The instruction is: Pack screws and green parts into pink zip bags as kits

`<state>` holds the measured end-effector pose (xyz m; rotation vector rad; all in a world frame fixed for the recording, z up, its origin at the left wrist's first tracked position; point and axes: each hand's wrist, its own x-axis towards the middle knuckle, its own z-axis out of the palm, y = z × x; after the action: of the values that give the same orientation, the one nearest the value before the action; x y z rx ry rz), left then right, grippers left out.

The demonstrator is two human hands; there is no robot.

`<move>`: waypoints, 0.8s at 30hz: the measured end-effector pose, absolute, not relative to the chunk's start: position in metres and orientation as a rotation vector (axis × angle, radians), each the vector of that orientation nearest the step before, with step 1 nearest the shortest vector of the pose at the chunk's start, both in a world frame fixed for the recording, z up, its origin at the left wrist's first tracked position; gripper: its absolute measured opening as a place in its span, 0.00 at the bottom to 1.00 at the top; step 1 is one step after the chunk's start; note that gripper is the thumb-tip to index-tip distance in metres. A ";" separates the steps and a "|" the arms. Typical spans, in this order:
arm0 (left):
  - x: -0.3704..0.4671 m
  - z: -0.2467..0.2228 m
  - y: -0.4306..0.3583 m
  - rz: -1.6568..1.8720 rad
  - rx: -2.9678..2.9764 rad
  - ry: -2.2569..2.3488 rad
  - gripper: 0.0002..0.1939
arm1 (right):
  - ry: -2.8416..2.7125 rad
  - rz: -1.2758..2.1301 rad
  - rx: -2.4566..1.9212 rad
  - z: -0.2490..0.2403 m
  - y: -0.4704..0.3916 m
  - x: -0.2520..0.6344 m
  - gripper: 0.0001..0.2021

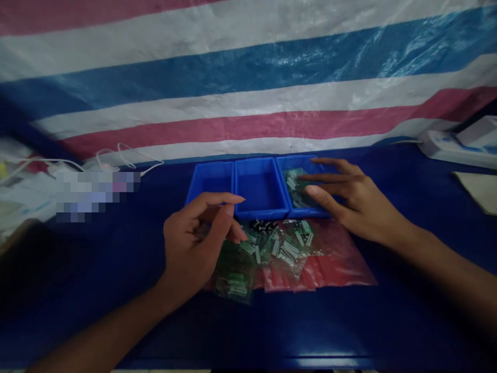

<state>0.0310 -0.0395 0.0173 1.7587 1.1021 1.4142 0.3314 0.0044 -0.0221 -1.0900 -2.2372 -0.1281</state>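
Observation:
My left hand [198,238] hovers in front of the left and middle blue trays, its fingers curled and the thumb against the index finger. Whatever lies in that pinch, if anything, is hidden. My right hand [351,199] reaches over the right blue tray [306,212], fingers spread and apart. Inside that tray lie small clear bags with pale strips [294,181]. Below the trays, several small clear bags of pale strips [289,251] rest on a red plastic bag [341,259]. Small black pieces [264,226] show near the middle tray's front edge.
The left blue tray [213,176] and middle blue tray [260,189] stand side by side on a dark blue table [310,331]. A striped tarp [248,72] hangs behind. White cables [128,155] and clutter lie at left; a white power strip [442,147] lies at right.

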 end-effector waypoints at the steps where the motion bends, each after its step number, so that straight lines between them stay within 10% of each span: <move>1: 0.031 0.017 -0.039 1.419 1.771 1.102 0.07 | -2.263 -0.127 -1.064 -0.022 0.004 0.331 0.11; 24: 0.030 0.015 -0.042 1.462 2.018 1.078 0.10 | -2.583 0.063 -0.504 -0.002 -0.046 0.291 0.22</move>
<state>0.0297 -0.0415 0.0150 2.0182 1.0779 1.4619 0.2908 -0.0459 -0.0023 -0.5040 -2.5828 0.0630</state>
